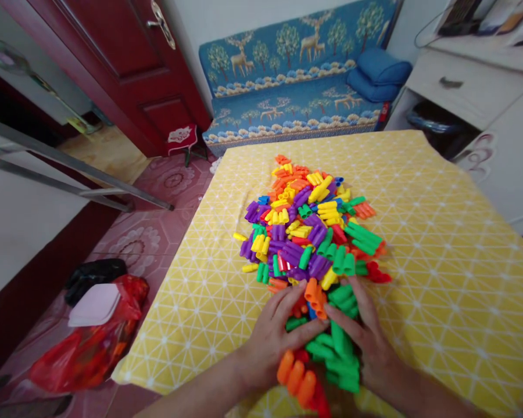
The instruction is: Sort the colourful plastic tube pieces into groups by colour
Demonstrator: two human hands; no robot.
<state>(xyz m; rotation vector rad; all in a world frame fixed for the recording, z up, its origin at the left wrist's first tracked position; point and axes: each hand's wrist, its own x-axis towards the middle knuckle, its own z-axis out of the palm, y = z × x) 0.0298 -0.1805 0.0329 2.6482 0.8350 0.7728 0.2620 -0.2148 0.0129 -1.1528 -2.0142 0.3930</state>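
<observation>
A heap of colourful plastic bullet-shaped building blocks [294,238] lies on the table, in purple, yellow, green, orange, red and blue. At its near end, my left hand [272,334] curls around some blocks, its index finger and thumb beside an orange block [316,299]. From the other side, my right hand [370,337] bends its fingers over green blocks [342,342], and one fingertip touches the orange block. Its thumb is hidden. Below my left hand, close to me, sits a joined row of orange blocks [295,377].
A yellow patterned cloth [440,278] covers the table. Beyond it stand a blue sofa [283,110] and a white cabinet [475,87]. On the floor at left lie a red plastic bag [78,357] and a pale lid-like piece [93,305]. A small stool [183,136] stands by the red door [126,64].
</observation>
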